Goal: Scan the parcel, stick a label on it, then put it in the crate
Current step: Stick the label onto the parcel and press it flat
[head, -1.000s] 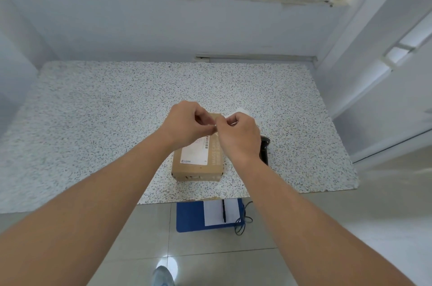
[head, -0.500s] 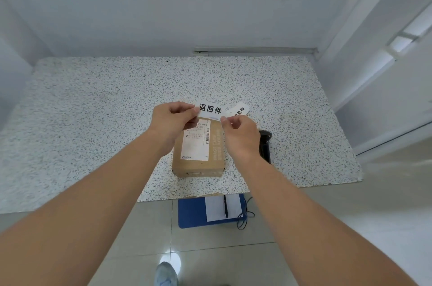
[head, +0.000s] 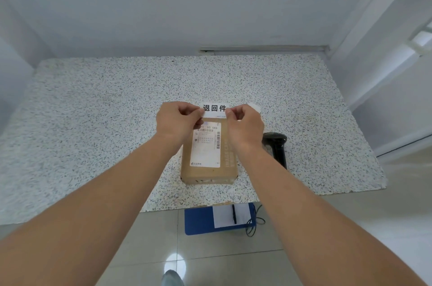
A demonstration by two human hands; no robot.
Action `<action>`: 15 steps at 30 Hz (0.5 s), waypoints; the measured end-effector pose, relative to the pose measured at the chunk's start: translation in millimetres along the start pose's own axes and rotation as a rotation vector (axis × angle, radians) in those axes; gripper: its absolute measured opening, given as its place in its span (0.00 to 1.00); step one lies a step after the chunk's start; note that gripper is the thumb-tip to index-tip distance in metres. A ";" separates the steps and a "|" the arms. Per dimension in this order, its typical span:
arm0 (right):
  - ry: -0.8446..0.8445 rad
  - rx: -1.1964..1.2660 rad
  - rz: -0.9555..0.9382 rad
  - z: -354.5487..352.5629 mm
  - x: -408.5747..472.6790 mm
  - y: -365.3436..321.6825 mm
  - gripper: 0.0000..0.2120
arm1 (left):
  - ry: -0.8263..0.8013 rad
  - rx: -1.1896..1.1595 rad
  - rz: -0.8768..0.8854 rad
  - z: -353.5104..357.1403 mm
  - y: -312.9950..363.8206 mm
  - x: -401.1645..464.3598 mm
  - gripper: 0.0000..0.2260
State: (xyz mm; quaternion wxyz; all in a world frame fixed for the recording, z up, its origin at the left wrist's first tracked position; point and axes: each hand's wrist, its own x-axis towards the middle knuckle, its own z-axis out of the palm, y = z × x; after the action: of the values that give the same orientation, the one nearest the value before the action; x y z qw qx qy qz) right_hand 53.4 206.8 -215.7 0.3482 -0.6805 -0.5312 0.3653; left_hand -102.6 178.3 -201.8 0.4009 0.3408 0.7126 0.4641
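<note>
A brown cardboard parcel with a white shipping slip lies on the speckled counter near its front edge. A white label with black characters is stretched level over the parcel's far end. My left hand pinches the label's left end and my right hand pinches its right end; a strip of backing paper pokes out behind the right fingers. Whether the label touches the box I cannot tell. A black handheld scanner lies just right of the parcel.
Below the counter's front edge, a blue crate sits on the tiled floor, with white paper, a pen and a dark cable in it. Pale walls enclose the counter at the back and both sides. A shoe tip shows at the bottom.
Both hands were pinched together over the parcel; they have drawn apart, peeling the label out flat, then lowered it level at the parcel's far end. The parcel and scanner have not moved.
</note>
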 end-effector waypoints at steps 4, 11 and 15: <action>0.011 -0.013 -0.012 11.2 12.6 5.7 0.09 | 0.040 0.082 0.053 6.1 -7.7 14.6 0.04; -0.064 -0.112 -0.074 16.3 24.6 20.3 0.10 | 0.018 0.231 0.068 8.6 -23.6 34.1 0.05; -0.067 -0.178 -0.083 21.0 29.3 24.9 0.07 | 0.016 0.331 0.101 12.8 -24.9 40.9 0.05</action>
State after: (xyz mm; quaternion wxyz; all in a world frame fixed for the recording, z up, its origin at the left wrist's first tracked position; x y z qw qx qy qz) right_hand 51.8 232.4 -251.2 0.2830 -0.6737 -0.6006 0.3246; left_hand -112.3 209.9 -238.7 0.3098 0.4337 0.7644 0.3628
